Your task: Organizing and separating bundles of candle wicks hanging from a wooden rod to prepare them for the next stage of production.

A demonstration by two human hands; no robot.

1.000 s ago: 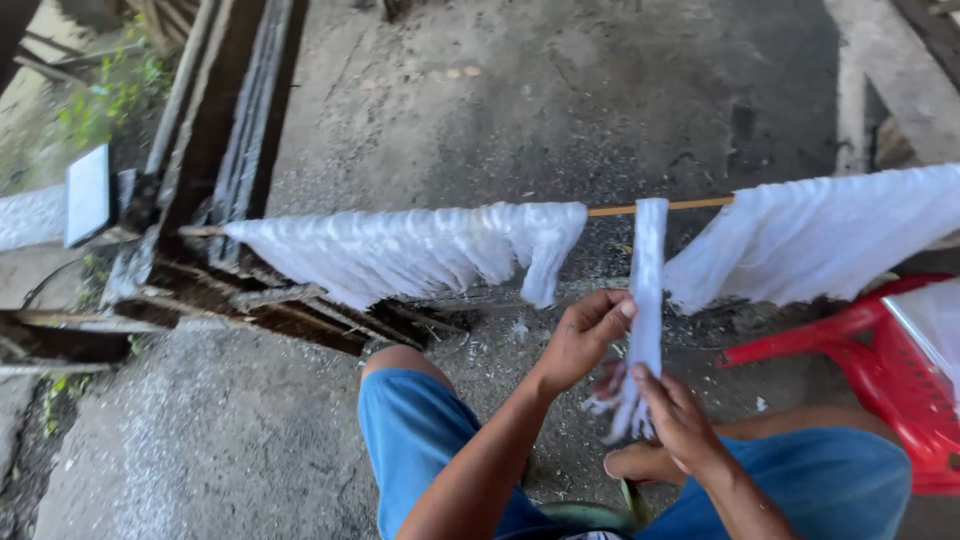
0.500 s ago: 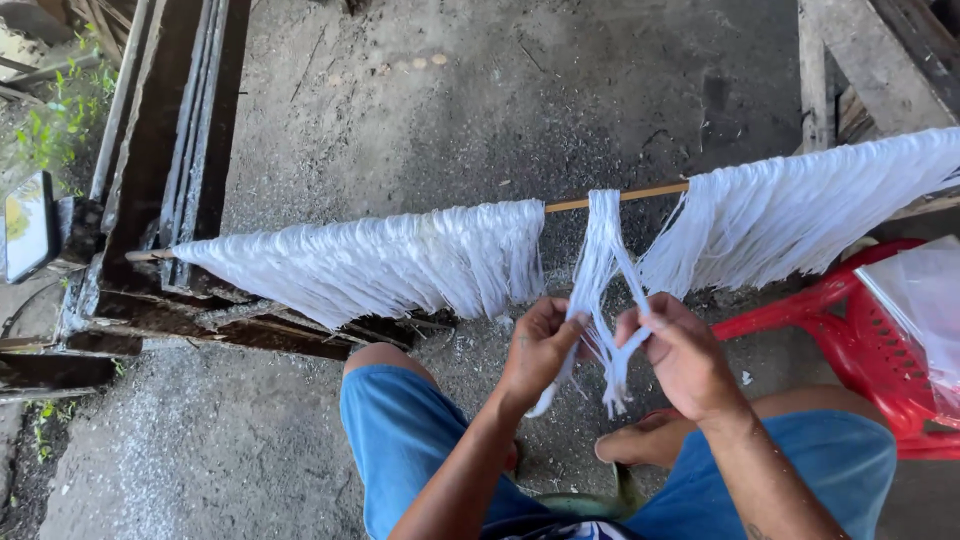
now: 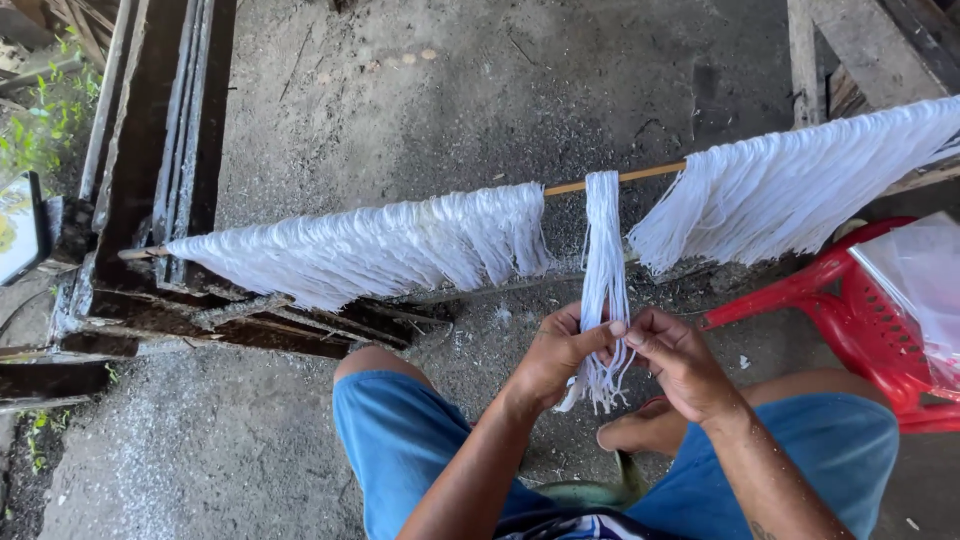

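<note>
Narrow hank of white strands [image 3: 603, 250] hangs draped over the thin wooden rod [image 3: 610, 180], alone in the gap between two wide white masses: left mass [image 3: 370, 250] at 9 o'clock of it, right mass [image 3: 790, 190] at 2 o'clock. Left hand [image 3: 555, 355] pinches the hank low down, thumb and forefinger closed on the strands; right hand [image 3: 675, 360] at 3 o'clock of the left, fingertips also nipped on the same hank, loose ends dangling below both. To do this well, judged from here: keep the pinch light, draw downward evenly so strands lie parallel, pull single threads apart rather than tearing, don't drag the hank sideways along the rod into the neighbours. Knees in blue shorts [image 3: 400, 440] at 6 o'clock, a bare foot [image 3: 645, 430] just under the hands, red plastic chair [image 3: 850, 300] at 4 o'clock with a clear plastic sheet [image 3: 915, 280] on it, dark timber beams [image 3: 180, 150] at 10 o'clock, gritty concrete floor [image 3: 420, 90] beneath. Versus half a second back: the hank was splayed into two spread legs between the hands, now it is gathered into one straight column, and the hands sit closer together and lower on it.
</note>
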